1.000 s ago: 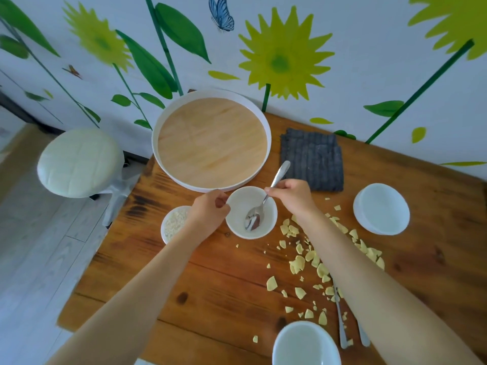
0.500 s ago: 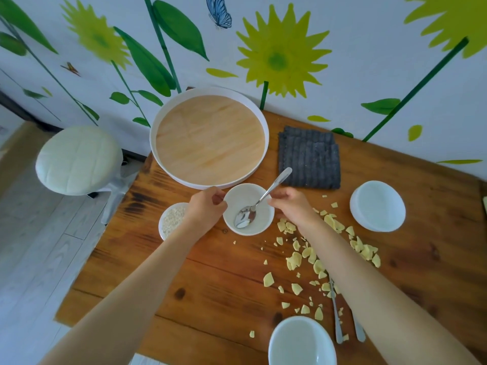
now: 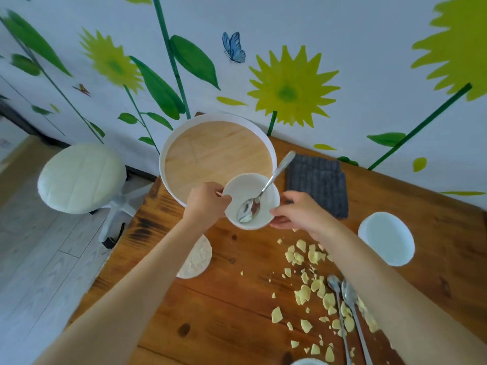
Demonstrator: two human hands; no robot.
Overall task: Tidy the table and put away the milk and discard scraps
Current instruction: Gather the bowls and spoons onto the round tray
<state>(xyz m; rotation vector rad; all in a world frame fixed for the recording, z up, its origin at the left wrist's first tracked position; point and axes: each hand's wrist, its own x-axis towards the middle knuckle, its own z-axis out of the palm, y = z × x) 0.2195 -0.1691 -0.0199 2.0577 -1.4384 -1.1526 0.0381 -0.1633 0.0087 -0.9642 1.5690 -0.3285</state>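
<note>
A small white bowl (image 3: 243,188) hangs just above the table, next to the near rim of the round tray (image 3: 217,156). My left hand (image 3: 207,202) grips its left rim and my right hand (image 3: 300,213) holds its right side. A metal spoon (image 3: 266,189) lies in the bowl, handle sticking out to the upper right. Pale yellow scraps (image 3: 313,293) are strewn over the wooden table (image 3: 232,312) under my right forearm. A white bowl of milk (image 3: 386,238) stands at the right.
A dish of white grains (image 3: 197,256) lies partly under my left forearm. Two spoons (image 3: 345,299) lie among the scraps. A folded grey cloth (image 3: 320,184) lies behind my right hand. Another bowl's rim (image 3: 307,361) shows at the bottom edge. A white stool (image 3: 80,177) stands left of the table.
My right hand let go of the spoon and took the bowl's right side. Both hands lifted the bowl off the table and moved it toward the tray.
</note>
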